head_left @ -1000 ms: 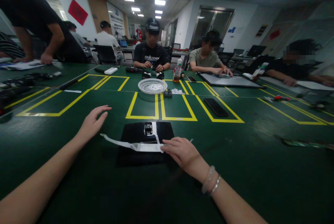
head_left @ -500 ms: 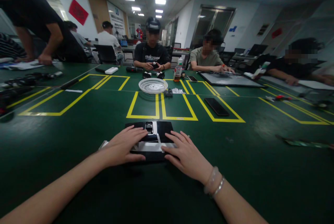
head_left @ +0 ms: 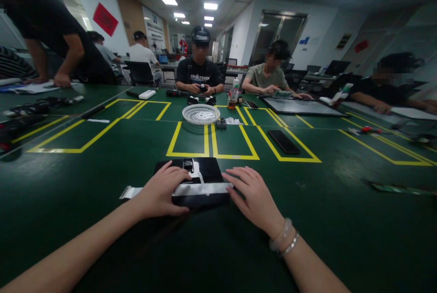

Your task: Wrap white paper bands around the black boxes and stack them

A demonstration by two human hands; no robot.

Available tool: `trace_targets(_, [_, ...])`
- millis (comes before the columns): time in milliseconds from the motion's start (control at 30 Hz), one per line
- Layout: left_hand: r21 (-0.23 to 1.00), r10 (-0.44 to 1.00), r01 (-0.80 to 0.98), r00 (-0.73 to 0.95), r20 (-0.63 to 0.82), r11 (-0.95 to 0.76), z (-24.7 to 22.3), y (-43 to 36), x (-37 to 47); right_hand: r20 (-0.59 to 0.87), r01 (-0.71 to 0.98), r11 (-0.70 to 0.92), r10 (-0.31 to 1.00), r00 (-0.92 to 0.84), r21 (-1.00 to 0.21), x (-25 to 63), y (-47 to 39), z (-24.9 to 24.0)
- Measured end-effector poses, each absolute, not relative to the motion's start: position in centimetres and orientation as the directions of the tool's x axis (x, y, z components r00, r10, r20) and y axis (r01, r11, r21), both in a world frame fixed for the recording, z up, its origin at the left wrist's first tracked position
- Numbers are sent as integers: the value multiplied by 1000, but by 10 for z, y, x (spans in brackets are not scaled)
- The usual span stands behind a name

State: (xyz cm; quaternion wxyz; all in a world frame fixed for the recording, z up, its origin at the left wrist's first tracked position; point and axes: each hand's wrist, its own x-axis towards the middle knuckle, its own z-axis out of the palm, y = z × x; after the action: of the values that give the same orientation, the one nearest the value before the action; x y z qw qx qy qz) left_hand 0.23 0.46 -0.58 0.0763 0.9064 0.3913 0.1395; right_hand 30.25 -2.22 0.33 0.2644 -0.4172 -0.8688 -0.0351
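In front of me on the green table lies a flat black device (head_left: 209,169) with a pale flat strip (head_left: 205,188), like a ribbon cable, running across it. A white piece joins the strip to a small square fitting (head_left: 188,164) near the far edge. My left hand (head_left: 164,190) rests over the device's left part, fingers spread on top and thumb by the near edge. My right hand (head_left: 251,192) is at the right edge, fingers apart, fingertips by the strip's right end; whether they touch it I cannot tell. The strip's left end sticks out past my left wrist.
Beyond the device are yellow tape outlines, a white basket (head_left: 200,114), a small dark part (head_left: 221,123), a black phone-like slab (head_left: 284,141) and a bottle (head_left: 233,95). A green circuit board (head_left: 403,188) lies at right. Several people work around the table.
The device has shifted slightly left and sits a little tilted. My right hand has moved off its top to the right edge, uncovering the strip's right end. My left hand stays on it.
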Motion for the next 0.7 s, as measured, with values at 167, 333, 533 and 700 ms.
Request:
trace_targets(167, [171, 803, 801, 509, 309, -574, 2, 27, -43, 484, 738, 655, 704, -519, -161, 304, -22, 4])
trace_targets(333, [154, 870, 919, 276, 409, -364, 1, 55, -107, 470, 733, 657, 710, -525, -174, 304, -21, 2])
trace_targets(533, [205, 811, 974, -42, 584, -97, -17, 68, -195, 451, 736, 650, 723, -522, -190, 303, -23, 2])
trace_targets(700, [338, 910, 913, 76, 407, -227, -18, 58, -238, 436, 734, 653, 724, -534, -186, 302, -24, 2])
